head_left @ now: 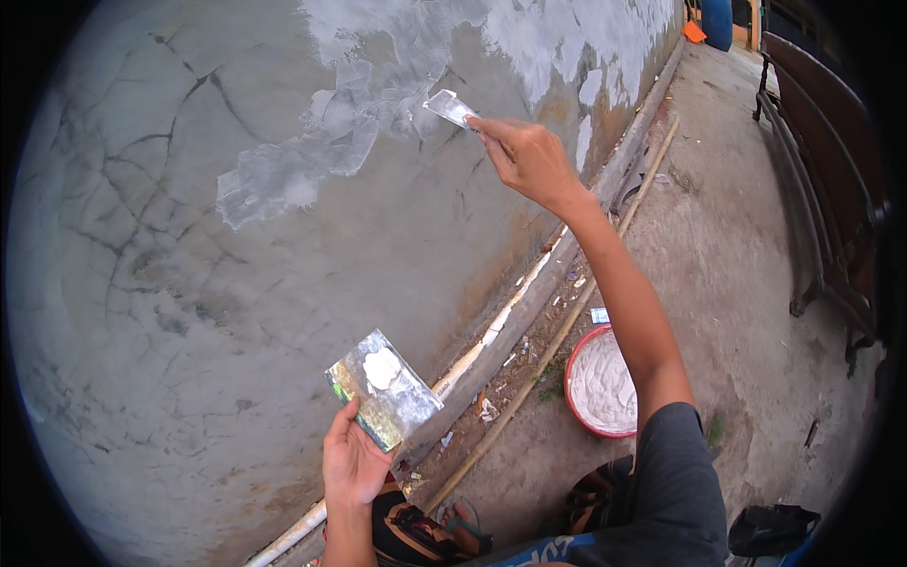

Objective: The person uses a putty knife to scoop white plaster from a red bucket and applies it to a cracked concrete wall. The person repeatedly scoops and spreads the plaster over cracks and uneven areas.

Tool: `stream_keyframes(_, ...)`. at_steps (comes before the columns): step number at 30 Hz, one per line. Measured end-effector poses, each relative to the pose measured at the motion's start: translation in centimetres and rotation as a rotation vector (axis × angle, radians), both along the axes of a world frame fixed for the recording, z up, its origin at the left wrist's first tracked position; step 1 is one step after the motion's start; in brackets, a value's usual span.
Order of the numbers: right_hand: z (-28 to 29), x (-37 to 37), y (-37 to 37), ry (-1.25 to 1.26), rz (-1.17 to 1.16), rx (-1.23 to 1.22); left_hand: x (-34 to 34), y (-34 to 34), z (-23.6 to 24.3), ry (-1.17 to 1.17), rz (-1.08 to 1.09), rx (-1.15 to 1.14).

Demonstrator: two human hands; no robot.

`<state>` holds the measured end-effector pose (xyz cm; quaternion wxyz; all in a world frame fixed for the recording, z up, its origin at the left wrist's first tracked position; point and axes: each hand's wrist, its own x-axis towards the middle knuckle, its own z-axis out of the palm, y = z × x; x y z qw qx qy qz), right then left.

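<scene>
My right hand [534, 161] is stretched out to the wall and closed on a small flat putty knife [452, 108]. Its blade lies at or just off the wall, beside a pale patch of fresh filler [326, 142]; I cannot tell whether it touches. Lower down, my left hand [359, 458] grips the bottom edge of a flat rectangular board [402, 402], smeared grey and holding a dab of white putty [383, 369]. The grey wall [312, 274] is cracked on its left part and coated whitish toward the upper right.
A red-rimmed tub of whitish putty [605, 387] stands on the ground, partly behind my right arm. A bamboo pole [539, 369] and a white pipe [501, 321] run along the wall's foot. At the right is a dark bench [827, 170]; a blue barrel [716, 24] stands far off.
</scene>
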<state>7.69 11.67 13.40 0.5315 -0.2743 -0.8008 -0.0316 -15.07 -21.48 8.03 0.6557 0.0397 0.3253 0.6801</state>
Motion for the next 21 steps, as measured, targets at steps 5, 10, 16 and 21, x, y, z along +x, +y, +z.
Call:
stream_keyframes(5,1.2,-1.4,1.1,0.015,-0.027,0.012,-0.1,0.0,0.0,-0.089,-0.026,0.038)
stream_keyframes(10,-2.4,-0.1,0.6,-0.061,-0.024,-0.074,-0.1,-0.2,0.2,-0.079,-0.036,0.046)
stream_keyframes(16,0.9,-1.8,-1.1,0.029,-0.014,-0.107,0.1,-0.1,0.5,-0.083,-0.045,0.024)
stream_keyframes(21,-0.9,-3.2,-0.1,-0.014,-0.043,-0.012,0.0,-0.2,0.4,-0.077,-0.055,0.037)
